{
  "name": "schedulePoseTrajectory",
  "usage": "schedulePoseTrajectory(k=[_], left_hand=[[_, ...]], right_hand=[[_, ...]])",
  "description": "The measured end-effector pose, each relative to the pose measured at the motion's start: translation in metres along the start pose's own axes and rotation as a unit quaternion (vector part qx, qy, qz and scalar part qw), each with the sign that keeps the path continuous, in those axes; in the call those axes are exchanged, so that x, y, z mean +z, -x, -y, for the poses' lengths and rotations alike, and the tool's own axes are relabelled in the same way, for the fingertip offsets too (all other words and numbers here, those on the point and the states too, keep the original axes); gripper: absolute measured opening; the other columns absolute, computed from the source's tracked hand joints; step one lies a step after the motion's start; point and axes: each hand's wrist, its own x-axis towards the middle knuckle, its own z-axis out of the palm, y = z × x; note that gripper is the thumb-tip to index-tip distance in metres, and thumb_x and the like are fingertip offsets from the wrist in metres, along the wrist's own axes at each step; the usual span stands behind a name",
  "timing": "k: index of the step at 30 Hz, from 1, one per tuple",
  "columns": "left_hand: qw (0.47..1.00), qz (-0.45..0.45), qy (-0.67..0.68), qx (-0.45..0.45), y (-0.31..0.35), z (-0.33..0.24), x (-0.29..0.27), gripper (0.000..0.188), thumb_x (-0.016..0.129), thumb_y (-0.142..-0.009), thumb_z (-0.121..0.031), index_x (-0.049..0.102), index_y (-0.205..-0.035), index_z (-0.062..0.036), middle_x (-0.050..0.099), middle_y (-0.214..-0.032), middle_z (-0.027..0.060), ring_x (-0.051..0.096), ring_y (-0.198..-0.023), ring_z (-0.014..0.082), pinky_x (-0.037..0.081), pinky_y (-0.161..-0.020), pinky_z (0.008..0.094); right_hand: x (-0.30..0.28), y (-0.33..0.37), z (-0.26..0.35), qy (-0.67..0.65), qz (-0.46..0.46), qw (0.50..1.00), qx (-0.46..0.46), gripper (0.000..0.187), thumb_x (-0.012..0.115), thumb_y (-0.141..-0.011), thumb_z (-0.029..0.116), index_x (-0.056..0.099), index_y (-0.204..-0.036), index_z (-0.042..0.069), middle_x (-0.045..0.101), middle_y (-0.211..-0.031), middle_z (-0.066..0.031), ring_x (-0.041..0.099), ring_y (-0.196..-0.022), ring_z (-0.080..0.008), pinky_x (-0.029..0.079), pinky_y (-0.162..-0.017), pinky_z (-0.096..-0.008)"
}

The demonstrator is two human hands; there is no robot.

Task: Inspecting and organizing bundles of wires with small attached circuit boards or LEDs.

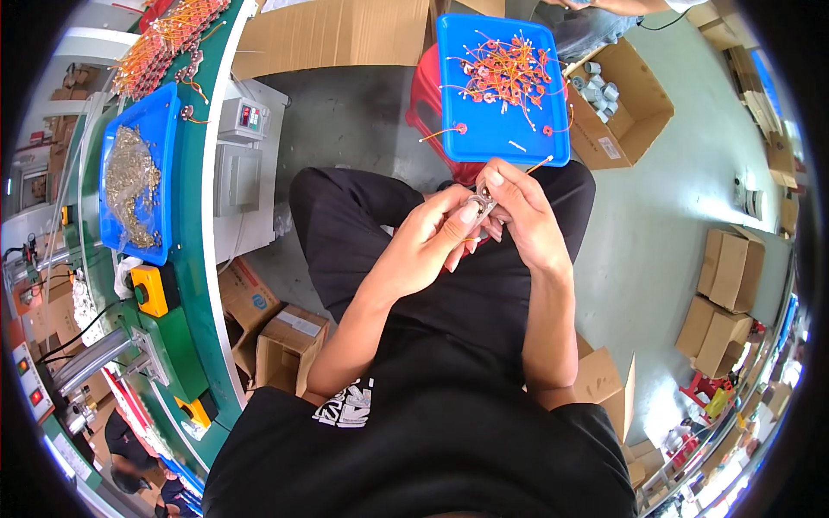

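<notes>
Above my lap, my left hand (432,242) and my right hand (528,220) meet, both closed on one small silvery metal part (482,204). The thumbs press on it from either side, and my fingers hide much of its shape. A thin orange wire (541,164) with a pale tip sticks out beyond my right hand. Just past my hands, a blue tray (475,148) holds a heap of small red round pieces with orange wires (509,73). One such wired piece (461,129) lies apart at the tray's left side.
The tray rests on a red stool (423,104). Left of me runs a green workbench (197,285) bearing a blue bin (170,173) of small metal parts, more wired pieces (164,52) and a yellow button box (151,291). A carton (639,104) of grey cylindrical parts stands at right.
</notes>
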Motion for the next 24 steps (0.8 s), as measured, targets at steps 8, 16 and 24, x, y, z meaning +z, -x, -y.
schedulePoseTrajectory(k=[8,16,24], left_hand=[[0.999,0.002,0.021,0.046,-0.001,-0.011,0.004,0.03,0.041,-0.099,-0.032,0.05,-0.098,-0.0027,0.053,-0.073,0.0037,0.045,-0.054,0.006,0.036,-0.05,0.0189],[0.989,-0.125,0.003,0.076,-0.002,-0.013,-0.005,0.036,0.067,-0.085,-0.013,0.049,-0.113,-0.0009,0.055,-0.075,-0.0005,0.043,-0.061,0.0015,0.036,-0.055,0.0176],[0.963,-0.113,-0.226,0.097,-0.003,-0.017,-0.003,0.022,0.065,-0.086,-0.017,0.056,-0.099,-0.0006,0.064,-0.074,0.0076,0.059,-0.064,0.0082,0.046,-0.06,0.0241]], right_hand=[[0.003,0.003,-0.007,-0.049,-0.042,0.998,-0.022,0.03,0.041,-0.1,0.027,0.05,-0.083,0.005,0.042,-0.061,0.0021,0.036,-0.05,-0.0048,0.032,-0.045,-0.0206],[-0.001,0.008,-0.011,-0.163,0.016,0.986,-0.011,0.042,0.039,-0.098,0.039,0.045,-0.077,0.004,0.037,-0.054,0.0001,0.038,-0.044,-0.0098,0.035,-0.042,-0.0236],[0.021,0.004,-0.007,-0.203,-0.027,0.968,0.142,0.054,0.034,-0.097,0.05,0.036,-0.061,0.01,0.027,-0.048,0.003,0.032,-0.038,-0.0105,0.028,-0.036,-0.0249]])
